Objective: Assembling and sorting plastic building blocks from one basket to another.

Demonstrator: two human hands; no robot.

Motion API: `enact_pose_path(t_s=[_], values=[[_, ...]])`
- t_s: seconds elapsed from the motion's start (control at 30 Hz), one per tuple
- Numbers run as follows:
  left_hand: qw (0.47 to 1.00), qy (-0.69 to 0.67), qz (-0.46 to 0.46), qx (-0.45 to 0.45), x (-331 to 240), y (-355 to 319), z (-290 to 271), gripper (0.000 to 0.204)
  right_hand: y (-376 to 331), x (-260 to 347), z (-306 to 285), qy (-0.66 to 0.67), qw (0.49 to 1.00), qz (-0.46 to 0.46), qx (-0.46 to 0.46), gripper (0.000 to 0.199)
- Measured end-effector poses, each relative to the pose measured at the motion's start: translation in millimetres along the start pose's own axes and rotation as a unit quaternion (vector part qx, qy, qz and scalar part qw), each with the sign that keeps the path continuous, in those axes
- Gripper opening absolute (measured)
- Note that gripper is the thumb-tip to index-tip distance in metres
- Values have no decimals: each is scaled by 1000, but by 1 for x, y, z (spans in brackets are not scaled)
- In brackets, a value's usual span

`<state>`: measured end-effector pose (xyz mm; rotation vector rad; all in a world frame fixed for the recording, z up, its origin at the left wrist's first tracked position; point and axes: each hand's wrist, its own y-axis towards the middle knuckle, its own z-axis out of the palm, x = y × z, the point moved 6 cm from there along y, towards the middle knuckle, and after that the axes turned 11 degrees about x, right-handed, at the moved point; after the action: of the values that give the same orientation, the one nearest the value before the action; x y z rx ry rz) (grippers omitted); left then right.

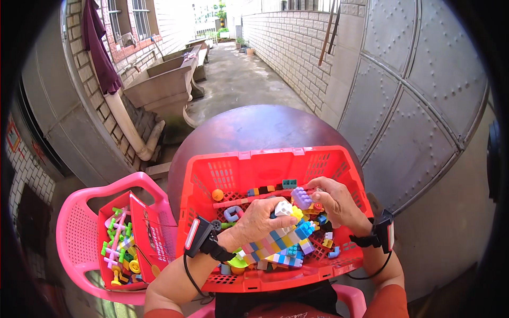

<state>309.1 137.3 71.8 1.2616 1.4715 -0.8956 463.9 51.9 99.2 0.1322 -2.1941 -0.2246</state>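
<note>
My left hand [259, 221] is closed, thumb and fingers gripping a white toy building brick [283, 208] above the red basket [270, 285]. A yellow brick [297, 213] shows just beyond the thumb; whether it is joined to the white one I cannot tell. My right hand [339, 202] pinches a purple brick [301, 197] at its side, close to the white brick but apart from it. Beneath the left hand lies a long built strip of multicoloured bricks [275, 243]. Loose bricks and pieces in several colours surround it, partly hidden by my hands.
The basket stands on a round dark table [249, 124]. To the left, a pink plastic chair [79, 212] carries a red box [151, 233] with green, pink and yellow toy pieces. An orange ball [217, 195] lies in the basket's far left corner. A metal door [408, 95] rises at the right.
</note>
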Motion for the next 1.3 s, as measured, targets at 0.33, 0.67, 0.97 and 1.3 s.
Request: enact_pose_path(t_s=[0.33, 0.67, 0.97, 1.3], values=[[989, 33, 1, -145, 20, -3, -20, 66, 4, 6, 25, -22, 994, 53, 92, 31], [999, -42, 3, 26, 13, 2, 1, 73, 3, -3, 1, 2, 997, 73, -16, 34], [997, -79, -15, 9, 34, 4, 0, 67, 1, 15, 27, -141, 981, -67, 115, 40], [996, -89, 0, -31, 51, 6, 16, 54, 4, 2, 19, -141, 983, -105, 56, 35]])
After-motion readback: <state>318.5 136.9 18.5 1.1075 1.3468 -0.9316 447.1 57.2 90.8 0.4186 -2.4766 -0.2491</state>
